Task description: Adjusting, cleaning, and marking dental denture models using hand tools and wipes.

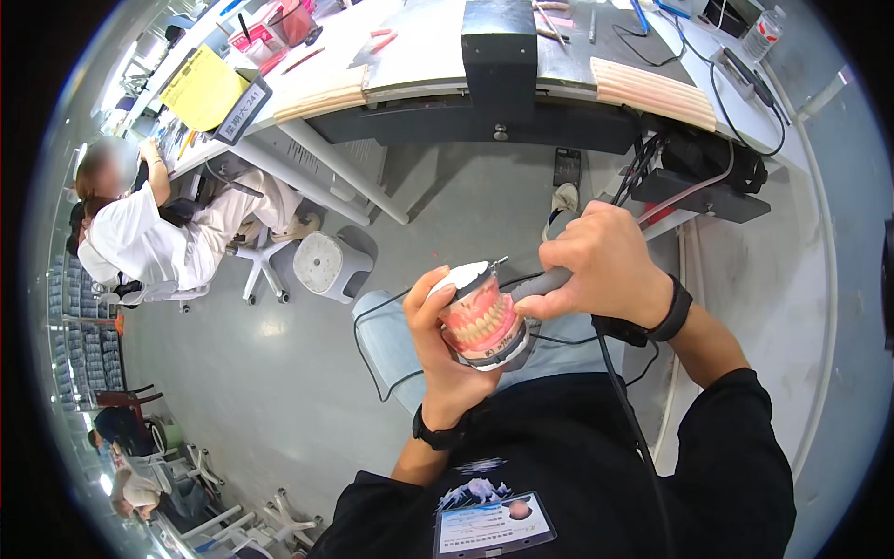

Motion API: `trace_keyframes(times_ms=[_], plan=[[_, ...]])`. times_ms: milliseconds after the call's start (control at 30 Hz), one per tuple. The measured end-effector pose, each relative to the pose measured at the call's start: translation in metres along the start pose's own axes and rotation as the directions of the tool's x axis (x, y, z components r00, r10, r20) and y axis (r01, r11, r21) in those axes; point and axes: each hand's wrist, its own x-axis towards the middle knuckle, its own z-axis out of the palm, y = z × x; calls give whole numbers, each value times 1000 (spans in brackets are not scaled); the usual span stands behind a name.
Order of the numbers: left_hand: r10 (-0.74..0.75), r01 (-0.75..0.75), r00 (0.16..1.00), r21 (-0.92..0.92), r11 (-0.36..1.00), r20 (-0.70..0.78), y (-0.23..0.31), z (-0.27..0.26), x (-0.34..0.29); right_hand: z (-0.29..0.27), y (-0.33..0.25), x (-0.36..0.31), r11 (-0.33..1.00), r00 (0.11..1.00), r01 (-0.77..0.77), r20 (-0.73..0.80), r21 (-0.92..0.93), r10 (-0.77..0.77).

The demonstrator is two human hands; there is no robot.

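My left hand (438, 349) is closed round a dental model (482, 321), holding it above my lap. The model has pink gums, cream teeth in upper and lower rows, and white plaster with dark bases at top and bottom. A short metal pin sticks out at its upper right. My right hand (601, 265) grips a grey cylindrical handpiece (542, 283) with a dark cord. Its front end lies against or just behind the model's right side; the tip is hidden, so I cannot tell whether it touches.
Ahead stands a white workbench (419, 56) with wooden edge strips (652, 90) and a dark central block (500, 65). A plastic bottle (764, 34) stands at the far right. Cables hang below the bench. A white stool (326, 265) is on the floor; a seated person (154, 233) works at left.
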Motion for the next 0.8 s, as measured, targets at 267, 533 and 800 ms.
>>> trace_keyframes(times_ms=[267,533,800], plan=[[12,-19,998,120,993,59,5,-2,2,6,3,-4,995,992,95,-79,-33,-97],[-4,6,1000,366,931,-6,19,8,7,-3,0,-4,994,996,70,-49,-79,-74],[-69,29,997,602,798,42,23,4,12,11,-1,6,994,995,101,-19,-35,-102]])
